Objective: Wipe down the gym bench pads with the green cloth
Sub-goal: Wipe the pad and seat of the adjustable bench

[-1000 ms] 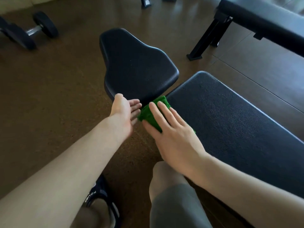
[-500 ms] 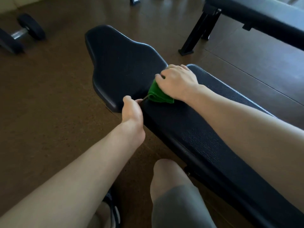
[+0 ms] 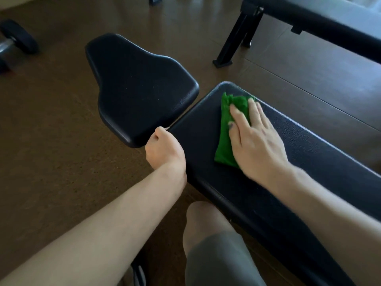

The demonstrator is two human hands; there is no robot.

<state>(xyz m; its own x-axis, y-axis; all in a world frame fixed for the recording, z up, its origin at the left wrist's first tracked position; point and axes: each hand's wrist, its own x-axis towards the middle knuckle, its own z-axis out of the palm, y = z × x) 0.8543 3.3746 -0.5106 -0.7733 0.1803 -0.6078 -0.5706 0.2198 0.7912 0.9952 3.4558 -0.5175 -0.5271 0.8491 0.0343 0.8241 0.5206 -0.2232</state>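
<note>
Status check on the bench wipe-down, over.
Right hand flat, pressing green cloth onto long back pad. Left hand curled, gripping that pad's near corner beside seat pad. Nothing in the way.

My bench's long back pad runs from the middle of view toward five o'clock, black and pebbled. The green cloth lies flat on its upper end, and my right hand presses it down with straight fingers. At ten o'clock from that pad sits the seat pad, black and flared at its far end, with a narrow gap between the two. My left hand curls round the back pad's near corner at that gap. Everything stands on a brown speckled floor. A dumbbell lies on it at ten o'clock, and a second bench stands at one o'clock.
</note>
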